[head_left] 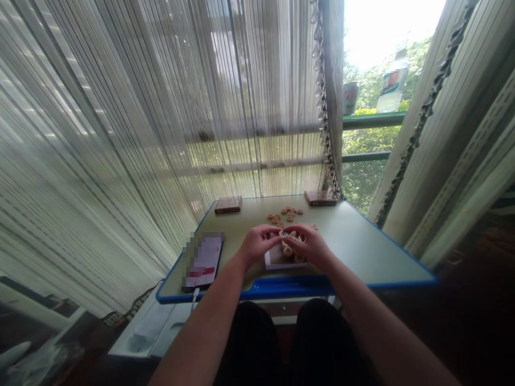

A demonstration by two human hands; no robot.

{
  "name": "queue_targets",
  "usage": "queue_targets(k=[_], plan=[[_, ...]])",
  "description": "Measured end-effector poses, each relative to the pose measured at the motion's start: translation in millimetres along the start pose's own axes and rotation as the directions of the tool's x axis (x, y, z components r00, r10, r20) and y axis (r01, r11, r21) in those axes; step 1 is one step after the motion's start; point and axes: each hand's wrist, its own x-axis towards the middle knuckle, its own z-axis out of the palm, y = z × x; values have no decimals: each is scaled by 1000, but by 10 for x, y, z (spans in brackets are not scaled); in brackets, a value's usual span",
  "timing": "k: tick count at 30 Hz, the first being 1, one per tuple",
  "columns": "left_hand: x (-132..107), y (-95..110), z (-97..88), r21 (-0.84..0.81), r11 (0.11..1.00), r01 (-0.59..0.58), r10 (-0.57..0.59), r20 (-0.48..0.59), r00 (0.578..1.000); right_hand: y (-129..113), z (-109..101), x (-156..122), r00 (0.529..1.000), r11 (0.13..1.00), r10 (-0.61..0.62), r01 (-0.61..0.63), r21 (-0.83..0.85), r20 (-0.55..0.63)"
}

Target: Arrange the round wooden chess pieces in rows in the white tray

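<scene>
My left hand [257, 242] is closed, thumb and fingertips pinching the edge of a round wooden Chinese chess piece [284, 234] with a greenish mark on top. From the other side, my right hand [314, 244] curls its thumb and fingers around the same spot; its fingertips seem to grip that piece too, and another pale piece shows beside them. Below both hands, several pieces [287, 251] sit over a shallow, pale-edged box or lid [276, 258]. Beyond my fingers, more loose round pieces [290, 213] lie scattered on the table.
The pale table [362, 252] has a blue rim. A phone [204, 260] with a cable lies at left. Two flat brown boxes [228, 205] [321, 198] rest at the far corners. Striped curtains [161, 107] hang behind; a can [350, 98] and bottle [392, 86] stand by the window.
</scene>
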Motion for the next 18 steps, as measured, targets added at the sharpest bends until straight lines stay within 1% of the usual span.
queue_targets(k=[5, 7, 10, 12, 14, 16, 18], plan=[[-6, 22, -28, 22, 1000, 16, -16, -1, 1000, 44, -111, -34, 999, 999, 36, -36, 21, -32], [-17, 8, -43, 63, 998, 26, -24, -35, 999, 73, -138, -45, 997, 999, 47, -46, 15, -54], [-54, -14, -57, 150, 988, 43, -25, -117, 993, 108, -147, -63, 994, 997, 72, -72, 1, -84], [-89, -17, -62, 197, 979, 48, -22, -129, 991, 121, -140, -81, 994, 997, 81, -82, -4, -78], [-130, -11, -66, 222, 975, 27, -7, -92, 996, 127, -134, -105, 996, 997, 79, -79, -3, -48], [-170, -7, -70, 227, 974, -3, 8, -24, 1000, 130, -138, -128, 997, 997, 81, -81, 1, -6], [-204, -13, -74, 238, 971, -16, 6, 43, 999, 132, -152, -144, 995, 995, 102, -102, -1, 9]])
